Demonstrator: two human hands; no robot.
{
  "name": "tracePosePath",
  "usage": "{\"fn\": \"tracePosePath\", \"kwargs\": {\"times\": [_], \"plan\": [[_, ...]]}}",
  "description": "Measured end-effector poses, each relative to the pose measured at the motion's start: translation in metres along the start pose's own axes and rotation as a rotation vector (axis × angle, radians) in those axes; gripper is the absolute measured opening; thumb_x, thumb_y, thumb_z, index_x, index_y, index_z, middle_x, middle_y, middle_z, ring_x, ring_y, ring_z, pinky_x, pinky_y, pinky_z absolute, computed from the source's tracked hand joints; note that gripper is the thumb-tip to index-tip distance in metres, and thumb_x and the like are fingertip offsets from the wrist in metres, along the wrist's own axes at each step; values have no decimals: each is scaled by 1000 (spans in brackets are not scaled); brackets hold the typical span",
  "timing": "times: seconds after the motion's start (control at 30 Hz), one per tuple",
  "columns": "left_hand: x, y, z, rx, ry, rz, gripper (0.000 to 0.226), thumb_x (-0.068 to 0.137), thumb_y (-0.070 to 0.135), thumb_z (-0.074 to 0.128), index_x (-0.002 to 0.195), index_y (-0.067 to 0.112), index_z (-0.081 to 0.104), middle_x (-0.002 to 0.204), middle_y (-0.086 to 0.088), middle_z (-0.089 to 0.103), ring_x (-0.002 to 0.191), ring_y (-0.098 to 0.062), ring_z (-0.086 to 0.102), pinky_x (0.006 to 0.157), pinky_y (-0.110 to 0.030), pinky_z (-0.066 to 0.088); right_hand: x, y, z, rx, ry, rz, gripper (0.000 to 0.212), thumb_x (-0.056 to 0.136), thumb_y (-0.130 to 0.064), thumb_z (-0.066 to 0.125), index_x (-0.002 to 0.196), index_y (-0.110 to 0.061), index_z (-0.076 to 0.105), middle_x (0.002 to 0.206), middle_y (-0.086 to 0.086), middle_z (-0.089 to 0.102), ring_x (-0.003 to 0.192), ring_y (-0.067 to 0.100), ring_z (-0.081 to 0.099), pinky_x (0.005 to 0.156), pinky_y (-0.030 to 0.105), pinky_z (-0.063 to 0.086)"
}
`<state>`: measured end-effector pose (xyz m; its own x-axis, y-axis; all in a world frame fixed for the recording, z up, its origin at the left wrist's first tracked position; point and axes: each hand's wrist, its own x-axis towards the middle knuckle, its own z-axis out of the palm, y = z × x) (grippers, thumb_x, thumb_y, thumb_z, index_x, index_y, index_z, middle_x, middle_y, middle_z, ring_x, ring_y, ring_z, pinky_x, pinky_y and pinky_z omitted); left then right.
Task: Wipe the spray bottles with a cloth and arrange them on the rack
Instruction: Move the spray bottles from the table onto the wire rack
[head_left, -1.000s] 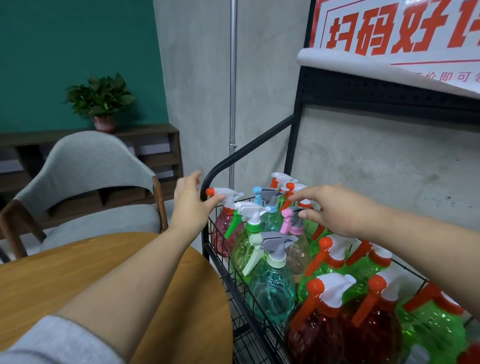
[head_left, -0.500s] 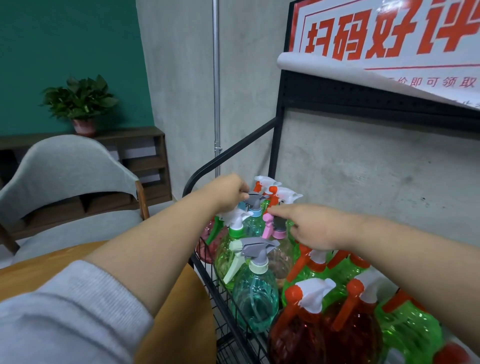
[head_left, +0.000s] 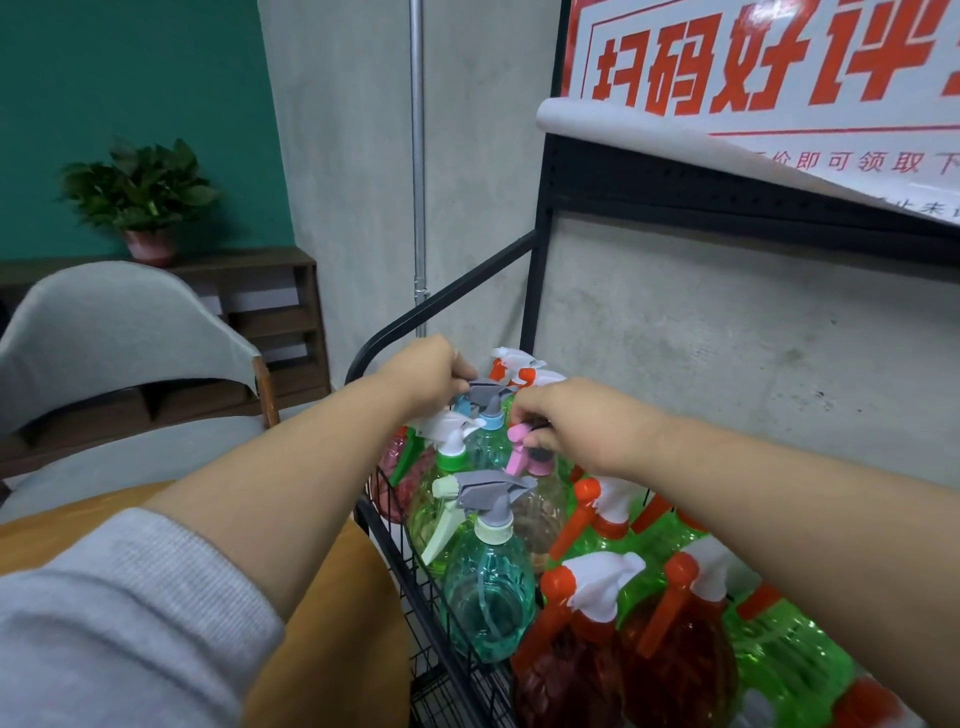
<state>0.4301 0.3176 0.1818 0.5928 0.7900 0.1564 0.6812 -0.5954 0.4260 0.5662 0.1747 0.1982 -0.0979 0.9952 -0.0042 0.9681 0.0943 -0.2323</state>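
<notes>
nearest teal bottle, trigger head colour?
Grey sprayer head with a cream collar, on the teal bottle; head view.

— Where are the hands?
— Mid-frame: left hand (head_left: 434, 375) grips a grey sprayer head (head_left: 485, 393); right hand (head_left: 574, 423) pinches the pink-trigger bottle (head_left: 530, 457).
— And the rack (head_left: 441, 587)?
— Lower right, crowded with bottles.

At your upper left, a teal wall (head_left: 130, 78) backs a potted plant (head_left: 140, 197) on a wooden shelf (head_left: 270, 306); a grey chair (head_left: 114, 332) stands below, bare concrete wall (head_left: 701, 338) to the right.
</notes>
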Motion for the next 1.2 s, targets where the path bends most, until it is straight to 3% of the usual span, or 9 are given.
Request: {"fn": "tracePosePath", "kwargs": {"times": [0.13, 0.33, 0.47, 0.57, 0.73, 0.83, 0.9, 1.03, 1.2], "plan": [[1, 0, -1, -24, -18, -11, 31, 95, 12, 62, 126, 7, 65, 126, -9, 66, 113, -21, 62, 100, -27, 44, 4, -2, 4, -89, 12, -4, 14, 98, -18, 50, 98, -13, 63, 72, -8, 58, 70, 15, 56, 47, 7, 28], [-1, 0, 0, -20, -4, -17, 30, 95, 12, 62, 125, 7, 65, 125, -9, 67, 113, -20, 62, 98, -26, 44, 7, -8, 6, -128, 33, 37, 25, 99, -28, 50, 82, -18, 66, 61, -9, 57, 77, 20, 67, 65, 25, 46], [-2, 2, -1, 12, 3, -3, 30, 96, 11, 60, 125, 7, 65, 126, -9, 66, 116, -21, 61, 102, -27, 43, 7, -8, 6, -172, 38, 65, 34, 98, -31, 50, 64, -26, 52, 65, -5, 61, 70, 19, 63, 54, 22, 37], [-2, 3, -1, 32, -9, 8, 31, 96, 12, 60, 127, 8, 64, 128, -9, 66, 117, -22, 60, 102, -28, 43, 5, -9, 6, -174, 50, 73, 30, 98, -32, 49, 69, -27, 54, 65, -6, 59, 67, 16, 58, 52, 20, 34], [-4, 2, -4, 58, -50, 20, 35, 98, 17, 58, 133, 10, 60, 134, -9, 62, 122, -23, 57, 104, -29, 40, 1, -12, 1, -175, 25, 86, 7, 94, -22, 57, 90, -17, 53, 83, -1, 55, 89, 23, 59, 63, 24, 34], [-12, 8, -9, 64, -64, 31, 43, 99, 23, 56, 140, 12, 51, 140, -10, 56, 128, -24, 53, 109, -34, 39, -7, -20, -14, -195, 34, 109, 31, 96, -31, 56, 124, -18, 58, 132, 7, 55, 112, 26, 57, 73, 25, 38], [-23, 19, -13, 85, -31, 76, 45, 99, 29, 56, 142, 15, 50, 140, -10, 57, 128, -25, 53, 107, -37, 41, -16, -28, -27, -249, 52, 117, 39, 96, -31, 56, 133, -18, 54, 144, 4, 47, 119, 27, 52, 88, 31, 41], [-52, 50, -15, 20, 76, 220, 36, 98, 36, 56, 128, 19, 64, 126, -8, 66, 116, -25, 60, 96, -37, 47, -39, -34, -48, -238, -20, 159, 36, 93, -26, 61, 128, -17, 59, 127, 6, 60, 114, 25, 57, 95, 35, 45], [-85, 88, -3, -7, -174, 334, 32, 98, 38, 53, 105, 13, 72, 89, -10, 71, 74, -19, 59, 66, -30, 42, -81, -29, -64, -268, -186, 205, 19, 90, -25, 64, 109, -24, 66, 116, -4, 65, 98, 15, 58, 76, 23, 40]]}}
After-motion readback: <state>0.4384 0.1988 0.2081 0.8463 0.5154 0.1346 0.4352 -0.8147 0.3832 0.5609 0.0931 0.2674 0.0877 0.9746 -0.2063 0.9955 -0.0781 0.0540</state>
